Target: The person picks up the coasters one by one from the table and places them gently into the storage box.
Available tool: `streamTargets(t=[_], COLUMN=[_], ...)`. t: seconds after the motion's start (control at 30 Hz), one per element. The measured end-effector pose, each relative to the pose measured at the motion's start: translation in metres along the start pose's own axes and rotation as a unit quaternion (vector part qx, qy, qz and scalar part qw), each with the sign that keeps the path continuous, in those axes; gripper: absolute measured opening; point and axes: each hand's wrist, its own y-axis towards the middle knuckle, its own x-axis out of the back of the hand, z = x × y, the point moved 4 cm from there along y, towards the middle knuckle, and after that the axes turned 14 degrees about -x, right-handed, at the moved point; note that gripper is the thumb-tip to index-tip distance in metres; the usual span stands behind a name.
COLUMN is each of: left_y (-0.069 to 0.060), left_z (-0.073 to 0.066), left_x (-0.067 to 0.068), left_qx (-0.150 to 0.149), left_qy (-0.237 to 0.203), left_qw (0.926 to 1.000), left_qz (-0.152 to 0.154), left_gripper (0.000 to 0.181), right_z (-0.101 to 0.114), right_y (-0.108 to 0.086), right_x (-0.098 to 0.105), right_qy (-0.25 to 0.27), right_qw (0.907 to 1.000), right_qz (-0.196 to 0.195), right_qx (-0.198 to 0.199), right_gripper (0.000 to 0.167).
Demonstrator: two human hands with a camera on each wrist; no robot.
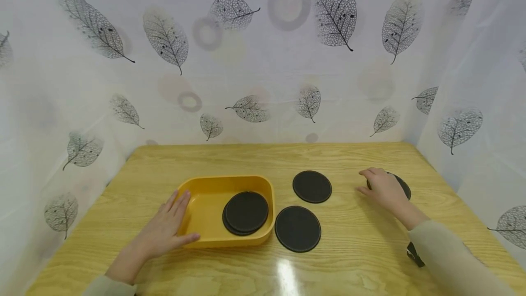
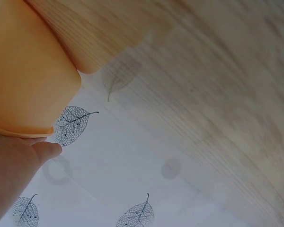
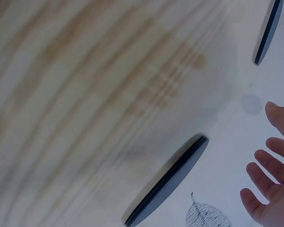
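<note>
My left hand (image 1: 164,228) rests on the left end of a yellow plastic tray (image 1: 203,201), fingers fairly straight over its rim and thumb along the front edge. The left wrist view shows the thumb (image 2: 48,150) beside the tray wall (image 2: 31,71). Two round black coasters (image 1: 247,211) lie overlapped inside the tray, at its right end. Over a coaster (image 1: 402,186) at the far right hovers my right hand (image 1: 385,191), hiding much of it. In the right wrist view that hand (image 3: 277,179) has spread fingers, apart from the nearer coaster (image 3: 168,183), and holds nothing.
Two more black coasters lie flat right of the tray, one farther back (image 1: 312,187) and one close to the tray's side (image 1: 297,229). A wood-grain table (image 1: 349,259) carries everything. White leaf-patterned cloth (image 1: 263,58) stands behind and at both sides.
</note>
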Motion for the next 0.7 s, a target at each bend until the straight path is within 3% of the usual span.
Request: streamTargets(t=[0.23, 0.5, 0.7], left_y=[0.000, 0.000, 0.000], left_z=[0.002, 0.001, 0.000], left_x=[-0.001, -0.001, 0.001], left_qx=[-0.008, -0.005, -0.001], left_qy=[-0.002, -0.004, -0.009], left_qw=[0.9999, 1.0000, 1.0000], left_qz=[-0.009, -0.007, -0.001], left_gripper=[0.093, 0.094, 0.093], right_z=[-0.029, -0.062, -0.077], right_y=[0.005, 0.012, 0.013], right_x=[-0.004, -0.013, -0.019], right_qy=[0.011, 0.074, 0.080], right_qw=[0.9994, 0.9897, 0.9855], right_qz=[0.018, 0.090, 0.127], right_qx=[-0.025, -0.084, -0.079], right_gripper=[0.044, 0.059, 0.074])
